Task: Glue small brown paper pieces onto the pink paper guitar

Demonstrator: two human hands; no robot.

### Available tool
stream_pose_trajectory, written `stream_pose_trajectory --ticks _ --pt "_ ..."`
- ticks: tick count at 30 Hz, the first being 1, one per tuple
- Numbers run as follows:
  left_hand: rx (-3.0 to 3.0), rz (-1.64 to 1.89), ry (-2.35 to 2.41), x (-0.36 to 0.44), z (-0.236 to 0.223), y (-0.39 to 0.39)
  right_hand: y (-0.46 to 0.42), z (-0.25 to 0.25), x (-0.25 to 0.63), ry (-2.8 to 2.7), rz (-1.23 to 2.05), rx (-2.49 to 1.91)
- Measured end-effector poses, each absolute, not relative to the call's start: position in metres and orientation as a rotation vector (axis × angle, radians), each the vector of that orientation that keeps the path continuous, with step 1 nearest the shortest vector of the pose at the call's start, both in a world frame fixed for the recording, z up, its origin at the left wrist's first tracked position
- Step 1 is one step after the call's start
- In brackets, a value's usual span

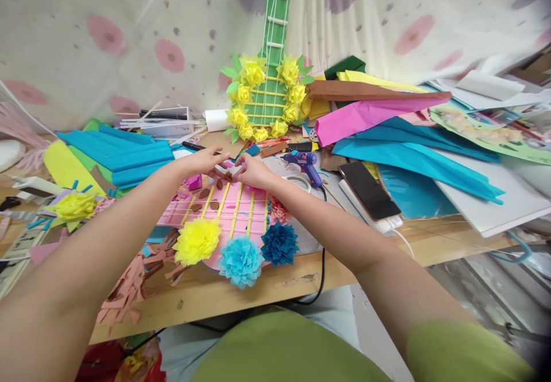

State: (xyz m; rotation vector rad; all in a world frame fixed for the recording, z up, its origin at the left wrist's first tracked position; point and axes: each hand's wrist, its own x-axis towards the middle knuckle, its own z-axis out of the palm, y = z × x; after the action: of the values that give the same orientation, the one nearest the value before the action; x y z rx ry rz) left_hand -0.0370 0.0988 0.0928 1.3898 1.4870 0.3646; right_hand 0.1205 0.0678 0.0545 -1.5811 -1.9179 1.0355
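Four paper flowers edge the pink guitar-shaped piece (245, 203), which lies on the wooden table (206, 301) straight ahead of the person: a yellow flower (197, 241), a light blue flower (241, 261), a dark blue flower (279, 243) and a coral flower (276, 211), this last just beside the right forearm. White strings run across its yellow strips, and small brown pieces (214, 205) lie on its left part.

Over its far edge the left hand (207, 163) and the right hand (253, 172) come close together, fingers bent inward above a brown bit (too small and blurred to say whether either hand pinches it or merely touches it).

Just past the right hand sit a roll of tape (306, 182) and a blue glue gun (306, 165), its cord trailing toward the table's front edge. Pinkish paper scraps (133, 281) spill beside the left forearm. Farther right lies a dark phone (371, 191), near folded blue and magenta paper (365, 118); more blue paper (116, 149) lies to the left. Behind everything, a green guitar shape (269, 104), ringed with yellow blooms, stands before a flowered curtain (142, 32).
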Motion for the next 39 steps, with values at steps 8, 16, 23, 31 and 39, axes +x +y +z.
stream_pose_trajectory --ticks 8,16,23,31,39 --pt "1.374 0.304 1.530 -0.033 0.095 0.098 0.069 0.052 0.122 -1.912 1.041 -1.557" --pt "1.358 0.311 1.618 -0.030 0.106 0.093 0.067 0.063 0.129 -1.838 1.095 -1.528" --pt "1.513 0.365 1.735 -0.053 0.118 0.089 0.064 0.074 0.169 -1.659 1.075 -1.397" --pt "1.879 0.600 2.029 -0.083 0.112 0.077 0.038 0.082 0.251 -1.421 0.680 -1.122" --pt "2.104 0.165 1.950 -0.068 0.105 0.054 0.042 0.024 0.298 -1.071 0.307 -1.340"
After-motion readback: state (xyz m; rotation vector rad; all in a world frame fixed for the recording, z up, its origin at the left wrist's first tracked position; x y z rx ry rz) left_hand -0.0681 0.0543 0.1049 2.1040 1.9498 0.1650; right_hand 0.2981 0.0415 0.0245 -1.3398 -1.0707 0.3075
